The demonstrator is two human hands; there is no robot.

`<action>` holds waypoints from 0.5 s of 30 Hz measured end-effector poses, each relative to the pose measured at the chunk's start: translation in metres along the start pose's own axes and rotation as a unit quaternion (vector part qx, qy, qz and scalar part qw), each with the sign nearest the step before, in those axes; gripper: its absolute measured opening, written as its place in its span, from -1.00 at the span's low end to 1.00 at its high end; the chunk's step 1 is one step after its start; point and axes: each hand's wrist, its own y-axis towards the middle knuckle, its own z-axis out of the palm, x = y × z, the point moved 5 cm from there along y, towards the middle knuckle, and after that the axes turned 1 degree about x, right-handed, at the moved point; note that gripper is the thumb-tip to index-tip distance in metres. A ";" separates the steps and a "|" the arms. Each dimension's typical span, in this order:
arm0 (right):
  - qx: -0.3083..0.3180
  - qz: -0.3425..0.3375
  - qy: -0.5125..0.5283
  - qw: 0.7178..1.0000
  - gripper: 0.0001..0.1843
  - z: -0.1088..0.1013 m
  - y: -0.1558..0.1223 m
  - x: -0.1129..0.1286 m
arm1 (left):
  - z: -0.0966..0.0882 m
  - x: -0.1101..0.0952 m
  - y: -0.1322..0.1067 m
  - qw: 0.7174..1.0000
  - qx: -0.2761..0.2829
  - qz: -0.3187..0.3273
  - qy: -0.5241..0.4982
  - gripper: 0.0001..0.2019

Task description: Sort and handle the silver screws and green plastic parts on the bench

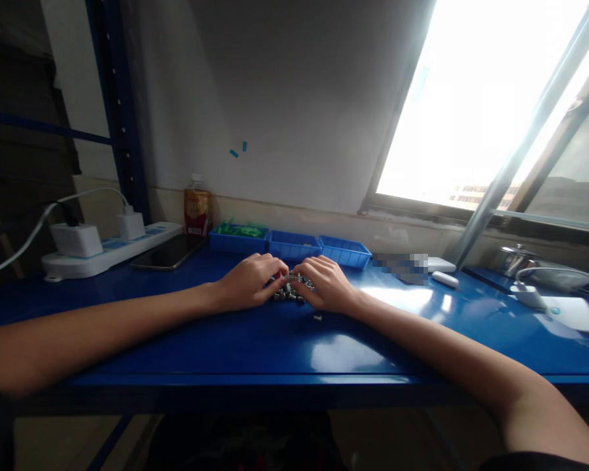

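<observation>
My left hand [252,281] and my right hand [326,284] come together above the middle of the table. Thumb and fingers of each are pinched, and a small silvery metal part [290,279] shows between the fingertips; its exact kind is too small to make out. Below and behind the fingers lies a heap of small metal pieces [290,294], silver and dark, partly hidden by both hands. One loose metal piece [317,318] lies apart, just in front of my right hand.
Behind the hands stand a blue bin [239,243] of green pieces, a middle blue bin [294,246] and a right blue bin [346,254]. Leftward are a phone [169,254], power strip [112,252] and bottle [197,206]. A white case [445,280] and white device [572,314] lie right.
</observation>
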 end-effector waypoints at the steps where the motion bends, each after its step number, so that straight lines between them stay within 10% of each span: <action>1: 0.003 0.002 0.005 1.000 -0.78 0.000 0.000 0.000 | 0.000 0.000 0.000 1.000 0.006 0.000 -0.001 -0.76; 15: -0.011 -0.029 -0.018 0.999 -0.77 -0.001 0.001 0.003 | -0.001 -0.001 -0.001 1.000 -0.016 0.013 -0.016 -0.80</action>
